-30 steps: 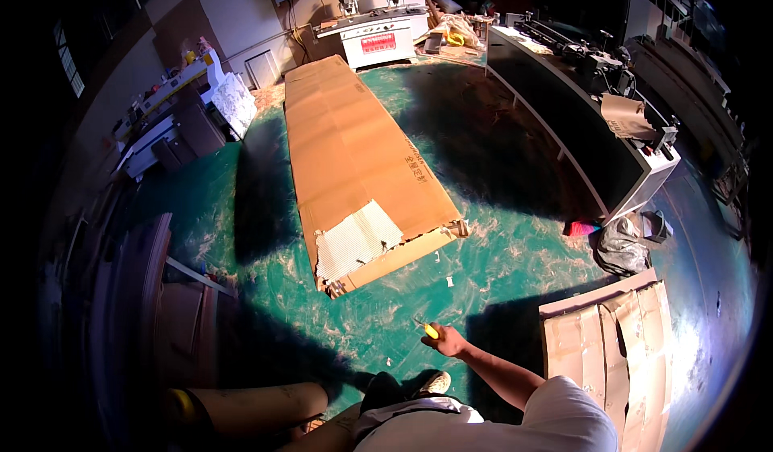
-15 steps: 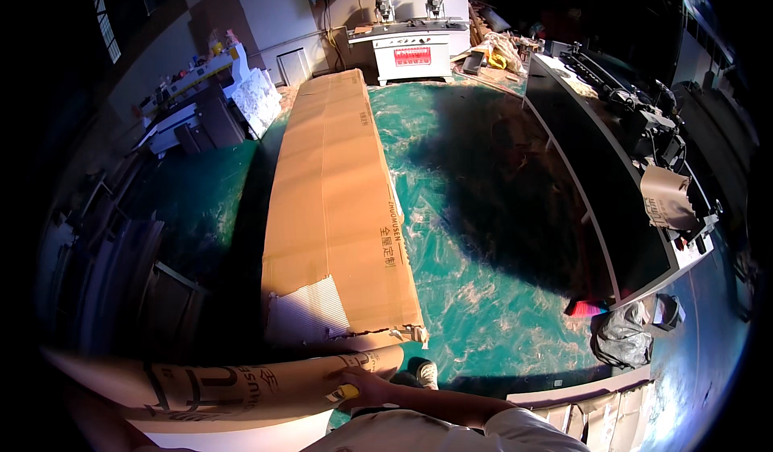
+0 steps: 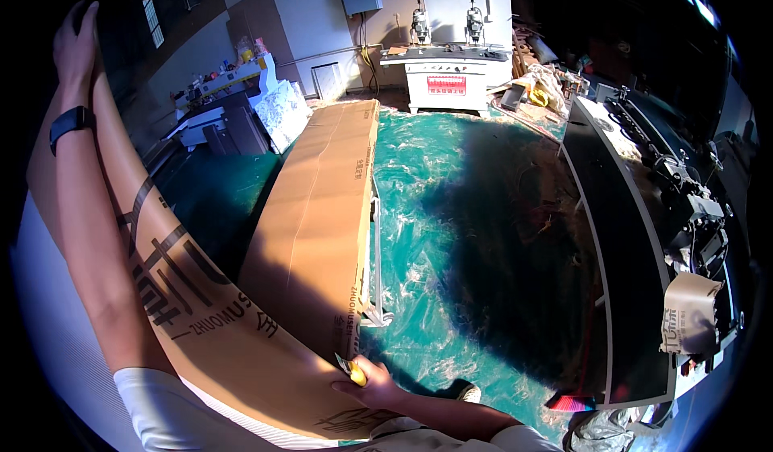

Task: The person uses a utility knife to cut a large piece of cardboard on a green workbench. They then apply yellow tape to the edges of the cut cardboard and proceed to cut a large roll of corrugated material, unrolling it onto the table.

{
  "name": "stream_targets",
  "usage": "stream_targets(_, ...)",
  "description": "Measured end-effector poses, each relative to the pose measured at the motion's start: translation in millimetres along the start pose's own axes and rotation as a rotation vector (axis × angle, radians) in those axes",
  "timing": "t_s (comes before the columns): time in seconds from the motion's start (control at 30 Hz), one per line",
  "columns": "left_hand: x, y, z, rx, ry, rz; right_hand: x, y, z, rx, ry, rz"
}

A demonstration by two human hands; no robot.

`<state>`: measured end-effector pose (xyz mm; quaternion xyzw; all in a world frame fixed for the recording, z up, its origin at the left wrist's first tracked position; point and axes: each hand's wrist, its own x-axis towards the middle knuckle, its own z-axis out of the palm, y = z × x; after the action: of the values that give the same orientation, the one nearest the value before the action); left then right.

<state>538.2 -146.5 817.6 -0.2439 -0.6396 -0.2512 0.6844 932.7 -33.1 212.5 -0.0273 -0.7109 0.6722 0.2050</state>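
Observation:
A long brown cardboard sheet (image 3: 233,343), printed with dark lettering, slants across my front, its pale ribbed underside facing me at the lower left. My left hand (image 3: 74,49), arm raised and a dark band on the wrist, grips the sheet's far upper end; its fingertips are partly lost in shadow. Against the sheet's near right end is my right hand (image 3: 373,385), closed round a yellow utility knife (image 3: 355,373) with its tip pointing up and left. Beyond lies a long cardboard-covered stack (image 3: 322,186) on a wheeled metal frame.
A white machine bench (image 3: 447,81) with two drill heads stands at the far wall. Along the right runs a long dark-sided machine (image 3: 624,267) with a cardboard piece (image 3: 691,313) on it. Near its foot are red bristles (image 3: 572,404) and a grey plastic bag (image 3: 600,432).
My left arm has risen to the upper left, lifting the cardboard sheet from lying low across the front to a steep slant. The knife remains in my right hand. The view has shifted.

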Motion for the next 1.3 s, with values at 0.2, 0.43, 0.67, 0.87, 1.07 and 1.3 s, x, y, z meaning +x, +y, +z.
stream_targets(0.2, -284.5, 192.6, 25.1, -0.271, -0.327, 0.168, 219.8, -44.7, -201.7, 0.064, 0.07, -0.004)
stream_targets(0.43, -557.7, 215.2, -156.1, 0.172, -0.76, -0.557, 489.4, -63.5, -307.7, 0.082, -0.046, 0.024)
stream_targets(0.67, -781.6, 341.0, -34.1, -0.001, -0.811, -1.512, 686.9, -13.0, -388.9, -0.344, 0.022, -0.091)
stream_targets(0.87, -879.5, 453.6, 245.1, -0.43, -1.148, -1.309, 823.7, 66.5, -412.0, -0.638, -0.045, -0.038)
stream_targets(1.07, -814.7, 464.1, 442.5, -0.652, -0.44, -2.286, 930.6, 129.7, -432.0, -0.846, -0.18, -0.141)
stream_targets(1.3, -835.5, 435.6, 529.0, -0.475, 0.191, -1.691, 988.0, 274.3, -545.6, -0.617, -0.422, -0.257)
